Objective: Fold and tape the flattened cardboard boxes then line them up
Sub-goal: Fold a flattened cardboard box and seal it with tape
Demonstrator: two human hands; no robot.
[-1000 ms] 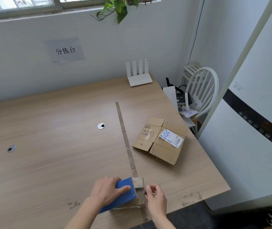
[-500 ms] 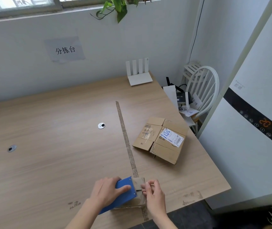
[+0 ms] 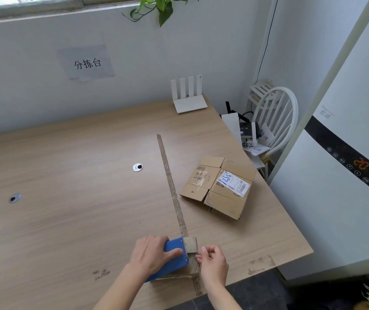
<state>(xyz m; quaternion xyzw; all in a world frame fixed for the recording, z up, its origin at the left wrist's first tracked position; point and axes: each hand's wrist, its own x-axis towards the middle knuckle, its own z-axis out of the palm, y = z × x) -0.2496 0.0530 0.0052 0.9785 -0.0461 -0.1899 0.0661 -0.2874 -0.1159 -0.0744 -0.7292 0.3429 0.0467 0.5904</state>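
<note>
A small cardboard box (image 3: 191, 246) stands near the table's front edge, on the strip of old tape (image 3: 171, 186) that runs across the wood. My left hand (image 3: 151, 253) grips a blue tape dispenser (image 3: 174, 258) pressed against the box's left side. My right hand (image 3: 212, 262) pinches at the box's right face, fingers curled, apparently on tape there; the tape itself is hard to see. A flattened cardboard box (image 3: 220, 185) with a white shipping label lies further back on the right.
The wooden table (image 3: 67, 198) has two round metal grommets (image 3: 137, 167). A white router (image 3: 189, 101) stands at the back. A white chair (image 3: 275, 121) with clutter and a tall white appliance (image 3: 346, 175) stand right of the table.
My right hand has shifted slightly along the box's right face, fingers re-pinching there. The left hand and dispenser have stayed put.
</note>
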